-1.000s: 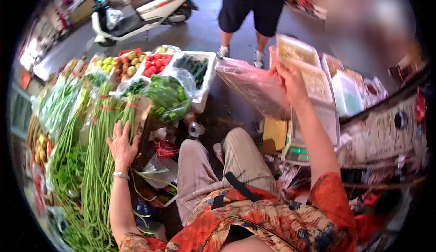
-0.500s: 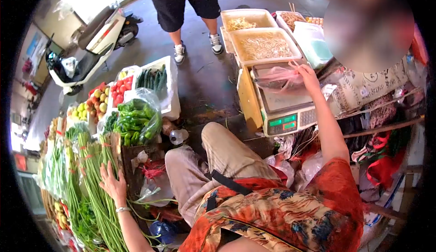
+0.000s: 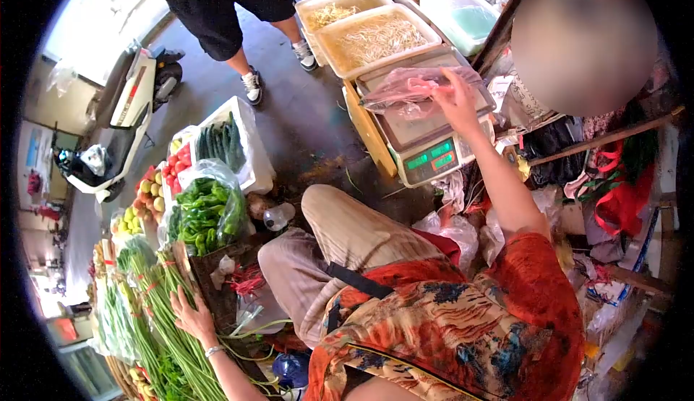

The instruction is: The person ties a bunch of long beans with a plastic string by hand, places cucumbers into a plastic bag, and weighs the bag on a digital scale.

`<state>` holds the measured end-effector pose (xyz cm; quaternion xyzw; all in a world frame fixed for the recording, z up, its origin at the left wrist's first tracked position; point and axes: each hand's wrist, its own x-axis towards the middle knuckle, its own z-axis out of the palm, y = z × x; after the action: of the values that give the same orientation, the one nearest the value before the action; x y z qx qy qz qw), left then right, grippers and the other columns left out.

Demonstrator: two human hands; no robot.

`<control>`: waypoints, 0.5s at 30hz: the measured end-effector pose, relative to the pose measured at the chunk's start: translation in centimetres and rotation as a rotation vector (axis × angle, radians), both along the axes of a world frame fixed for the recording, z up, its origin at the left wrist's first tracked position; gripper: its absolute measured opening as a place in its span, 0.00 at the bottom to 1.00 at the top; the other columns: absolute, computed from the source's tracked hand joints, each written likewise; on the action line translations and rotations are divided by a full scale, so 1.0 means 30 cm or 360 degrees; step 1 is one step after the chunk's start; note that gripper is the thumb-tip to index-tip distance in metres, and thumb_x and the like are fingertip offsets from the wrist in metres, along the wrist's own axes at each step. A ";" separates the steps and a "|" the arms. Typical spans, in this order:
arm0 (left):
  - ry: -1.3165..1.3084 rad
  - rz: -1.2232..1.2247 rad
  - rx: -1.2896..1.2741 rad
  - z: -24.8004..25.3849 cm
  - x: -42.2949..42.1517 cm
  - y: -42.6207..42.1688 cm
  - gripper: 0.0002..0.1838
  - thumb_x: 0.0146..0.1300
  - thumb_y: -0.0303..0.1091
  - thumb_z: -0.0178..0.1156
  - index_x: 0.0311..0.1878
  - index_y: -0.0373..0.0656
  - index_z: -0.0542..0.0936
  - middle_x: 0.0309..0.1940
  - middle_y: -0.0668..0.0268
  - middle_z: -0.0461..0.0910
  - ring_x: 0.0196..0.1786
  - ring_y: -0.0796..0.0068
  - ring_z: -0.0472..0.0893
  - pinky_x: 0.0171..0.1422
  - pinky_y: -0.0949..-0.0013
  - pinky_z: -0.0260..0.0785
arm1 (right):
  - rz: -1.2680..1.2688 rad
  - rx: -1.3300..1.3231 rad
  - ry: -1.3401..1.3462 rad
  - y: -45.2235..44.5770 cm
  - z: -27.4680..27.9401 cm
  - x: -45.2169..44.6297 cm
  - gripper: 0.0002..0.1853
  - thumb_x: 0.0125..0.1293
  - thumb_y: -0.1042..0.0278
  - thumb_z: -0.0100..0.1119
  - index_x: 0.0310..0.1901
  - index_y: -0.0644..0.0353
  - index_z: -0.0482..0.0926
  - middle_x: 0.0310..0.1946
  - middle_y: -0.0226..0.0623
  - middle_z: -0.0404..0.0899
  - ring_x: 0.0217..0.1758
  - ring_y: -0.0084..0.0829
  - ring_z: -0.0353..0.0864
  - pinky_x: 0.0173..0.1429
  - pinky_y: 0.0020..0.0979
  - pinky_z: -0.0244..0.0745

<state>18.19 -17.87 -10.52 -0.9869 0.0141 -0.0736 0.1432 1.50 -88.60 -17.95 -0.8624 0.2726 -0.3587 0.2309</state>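
Note:
My right hand [image 3: 457,99] grips the edge of a thin pink plastic bag [image 3: 401,91], which spreads over the metal pan of a digital scale [image 3: 419,132]. Whether anything lies inside the bag is hard to make out. Green digits glow on the scale's display. At the lower left, my left hand [image 3: 192,317] lies with its fingers apart on long green beans [image 3: 165,296] tied in bundles. A clear bag of green peppers [image 3: 207,216] sits beyond that hand.
Tubs of bean sprouts [image 3: 379,38] stand behind the scale. Cucumbers [image 3: 221,144] and tomatoes [image 3: 176,166] fill a white foam box to the left. A person in black shorts [image 3: 217,10] stands opposite. A scooter [image 3: 116,122] is parked at the far left.
My view has tilted, so the surroundings appear rotated. The pink bag now lies flatter and wider across the scale, still in my right hand. My left hand stays on the long beans.

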 end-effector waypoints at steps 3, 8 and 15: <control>-0.0003 0.0008 -0.0017 -0.005 -0.002 -0.002 0.29 0.67 0.42 0.56 0.71 0.60 0.64 0.74 0.65 0.58 0.74 0.61 0.60 0.68 0.38 0.52 | -0.0252 0.0330 -0.0264 0.030 -0.024 -0.130 0.22 0.67 0.63 0.58 0.61 0.59 0.71 0.58 0.43 0.72 0.64 0.40 0.67 0.69 0.40 0.58; -0.0018 0.0022 0.0036 -0.017 0.006 0.016 0.29 0.67 0.43 0.56 0.72 0.60 0.64 0.74 0.67 0.59 0.74 0.63 0.60 0.68 0.38 0.52 | -0.0862 0.1150 -0.0767 0.056 -0.437 -0.436 0.22 0.69 0.57 0.54 0.59 0.59 0.68 0.53 0.35 0.71 0.55 0.30 0.70 0.59 0.32 0.64; -0.0047 0.0020 0.0086 -0.036 0.013 0.036 0.29 0.67 0.43 0.56 0.71 0.62 0.65 0.74 0.69 0.59 0.73 0.64 0.62 0.67 0.41 0.54 | -0.0772 0.2972 -0.1138 0.268 -0.554 -0.483 0.29 0.69 0.36 0.48 0.62 0.49 0.68 0.57 0.35 0.73 0.58 0.33 0.73 0.54 0.40 0.69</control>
<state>18.58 -16.79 -11.59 -0.9815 0.0076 -0.0868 0.1705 -12.97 -80.57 -34.58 -0.1034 0.5250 -0.2764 0.7983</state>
